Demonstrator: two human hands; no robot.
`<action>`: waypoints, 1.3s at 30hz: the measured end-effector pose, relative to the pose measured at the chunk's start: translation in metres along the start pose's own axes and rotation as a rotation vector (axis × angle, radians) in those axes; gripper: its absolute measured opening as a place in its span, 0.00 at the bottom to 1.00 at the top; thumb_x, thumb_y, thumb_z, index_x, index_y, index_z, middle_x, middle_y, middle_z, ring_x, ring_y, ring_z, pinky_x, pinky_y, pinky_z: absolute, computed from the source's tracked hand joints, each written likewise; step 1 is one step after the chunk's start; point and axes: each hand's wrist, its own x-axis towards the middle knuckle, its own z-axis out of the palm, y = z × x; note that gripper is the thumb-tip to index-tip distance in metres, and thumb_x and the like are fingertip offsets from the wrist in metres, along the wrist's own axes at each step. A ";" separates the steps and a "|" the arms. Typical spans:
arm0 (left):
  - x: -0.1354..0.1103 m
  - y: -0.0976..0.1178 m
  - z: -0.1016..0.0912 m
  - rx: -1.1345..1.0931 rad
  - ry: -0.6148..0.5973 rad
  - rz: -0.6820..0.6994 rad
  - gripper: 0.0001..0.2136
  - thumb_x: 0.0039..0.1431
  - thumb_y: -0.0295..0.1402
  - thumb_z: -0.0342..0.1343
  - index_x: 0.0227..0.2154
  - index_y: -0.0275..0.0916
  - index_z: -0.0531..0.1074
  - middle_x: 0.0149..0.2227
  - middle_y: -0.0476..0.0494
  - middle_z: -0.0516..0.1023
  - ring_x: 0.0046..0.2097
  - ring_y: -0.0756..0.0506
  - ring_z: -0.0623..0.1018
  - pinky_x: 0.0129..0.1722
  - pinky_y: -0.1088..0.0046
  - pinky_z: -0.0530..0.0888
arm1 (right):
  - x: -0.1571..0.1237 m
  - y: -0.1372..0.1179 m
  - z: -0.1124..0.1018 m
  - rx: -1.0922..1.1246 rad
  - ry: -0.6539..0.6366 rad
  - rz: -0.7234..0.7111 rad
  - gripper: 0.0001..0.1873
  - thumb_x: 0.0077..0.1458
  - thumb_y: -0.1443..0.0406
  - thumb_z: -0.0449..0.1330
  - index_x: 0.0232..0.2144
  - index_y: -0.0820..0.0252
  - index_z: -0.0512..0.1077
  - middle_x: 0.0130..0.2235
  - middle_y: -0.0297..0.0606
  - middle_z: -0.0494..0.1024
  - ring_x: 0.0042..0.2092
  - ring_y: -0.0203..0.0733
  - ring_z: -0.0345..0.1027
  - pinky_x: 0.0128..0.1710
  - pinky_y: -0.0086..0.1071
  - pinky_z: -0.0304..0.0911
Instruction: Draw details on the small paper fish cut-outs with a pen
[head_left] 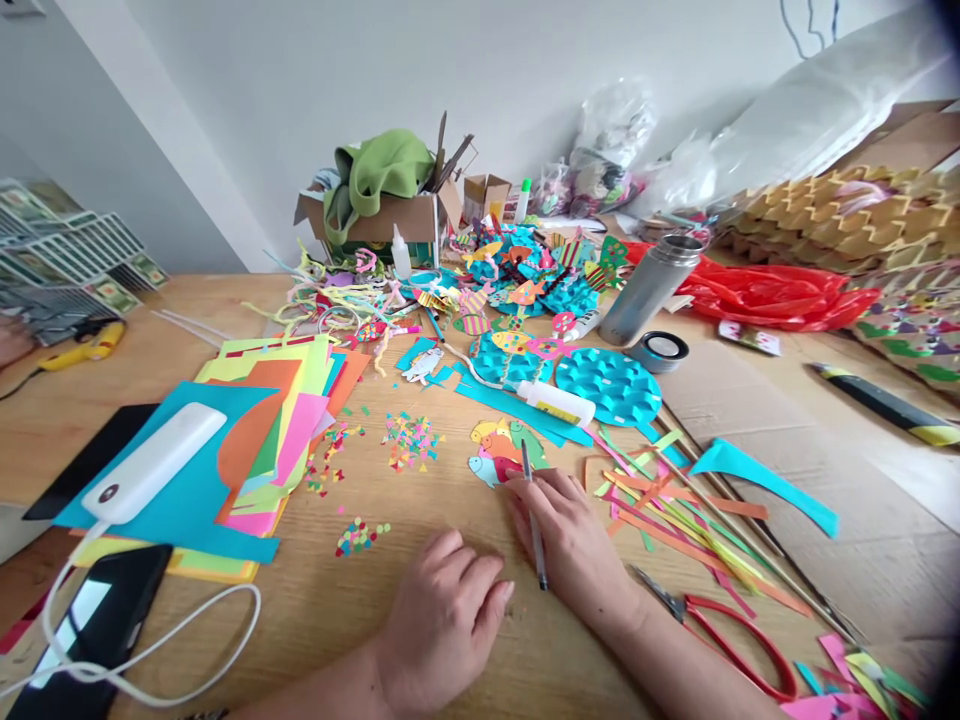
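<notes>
My right hand (574,525) has a pen (538,550) tucked between its fingers, lying across them. Its fingertips reach the lower edge of a small cluster of paper fish (497,442) in yellow, orange, red, green and light blue. Beside it, my left hand (448,615) rests on the table with fingers curled in and nothing visible in them. Piles of tiny paper bits (412,440) and round paper dots (361,537) lie farther left. A white glue bottle (556,403) lies on its side beyond the fish.
Coloured paper sheets (262,420), a white power bank (154,462) and a phone (112,620) lie left. Red-handled scissors (739,640), paper strips (690,500) and a cutter (889,400) are right. An uncapped steel flask (651,290) stands behind, near blue egg-tray pieces (607,385).
</notes>
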 end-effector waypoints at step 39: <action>0.002 -0.008 0.005 -0.087 0.066 0.045 0.08 0.64 0.26 0.47 0.39 0.36 0.71 0.27 0.45 0.73 0.31 0.43 0.70 0.32 0.65 0.70 | 0.000 0.002 -0.004 0.158 0.100 0.008 0.13 0.61 0.76 0.55 0.45 0.59 0.69 0.39 0.43 0.78 0.44 0.50 0.67 0.40 0.43 0.65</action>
